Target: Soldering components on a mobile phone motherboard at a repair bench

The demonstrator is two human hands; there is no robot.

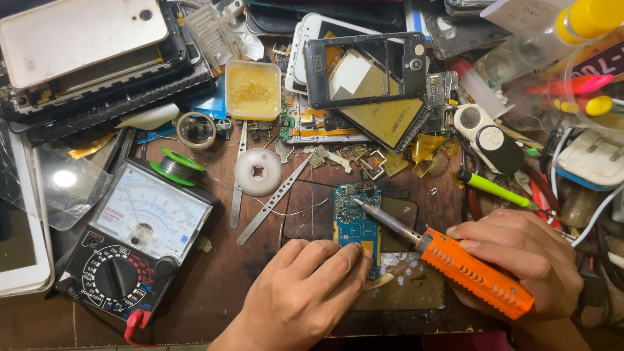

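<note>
Gripped in the right hand (pixel 520 257), fingers wrapped fully around its orange handle, one soldering iron (pixel 448 257) slants up to the left, its metal tip resting on the upper part of the circuit board (pixel 356 221). Left hand (pixel 305 289): fingers curled downward, fingertips pressing the lower edge of the board, nothing enclosed in the palm.

Head view, counts: two hands, one iron, one blue circuit board. Board: narrow, upright rectangle, blue with small silver components near the top and a gold-coloured patch lower down; it lies on a dark mat at the centre of the wooden bench (pixel 214 286), between the two hands.

Surroundings: one analogue multimeter (pixel 133 250) at the left, with a black dial and a red lead; one green solder spool (pixel 179 166) just above it; one white round reel (pixel 258 171); one yellow-filled flux tub (pixel 253 90); two flat metal pry strips (pixel 273 200) lying to the left of the board; one black phone frame (pixel 365 68) above, atop loose gold-coloured shields; one green-handled tool (pixel 491 188) near the right hand
</note>
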